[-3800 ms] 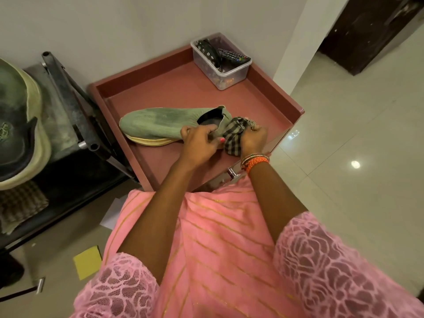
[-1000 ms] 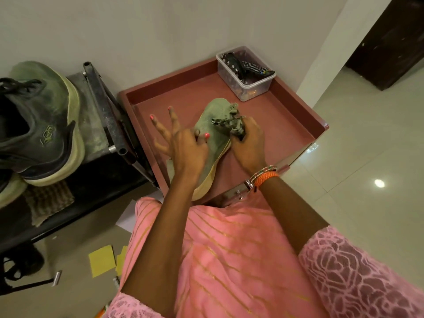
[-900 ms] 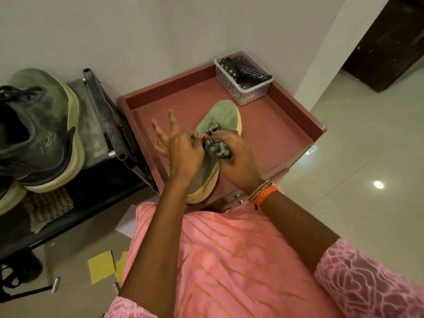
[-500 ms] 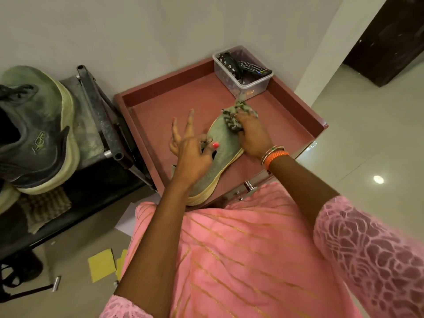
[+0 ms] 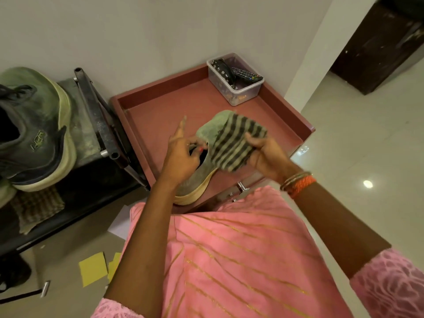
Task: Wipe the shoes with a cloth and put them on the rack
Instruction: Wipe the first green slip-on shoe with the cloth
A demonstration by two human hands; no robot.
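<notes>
A green slip-on shoe (image 5: 195, 180) with a cream sole lies on the reddish tray-top cabinet (image 5: 160, 106), its heel over the front edge. My left hand (image 5: 181, 157) grips the shoe at its opening, index finger pointing away. My right hand (image 5: 263, 154) holds a striped cloth (image 5: 231, 145) spread over the shoe's toe half. On the dark metal rack (image 5: 96, 118) at the left sits another green shoe (image 5: 39, 125) with laces.
A clear plastic box (image 5: 238, 83) with a remote and a dark item stands at the tray's far right corner. A folded checked cloth (image 5: 36, 207) lies on the rack's lower shelf. Yellow paper squares (image 5: 94, 269) lie on the tiled floor.
The cloth, bunched in my right hand half a second ago, is now spread flat over the shoe's front. My left hand shifted to the shoe's opening.
</notes>
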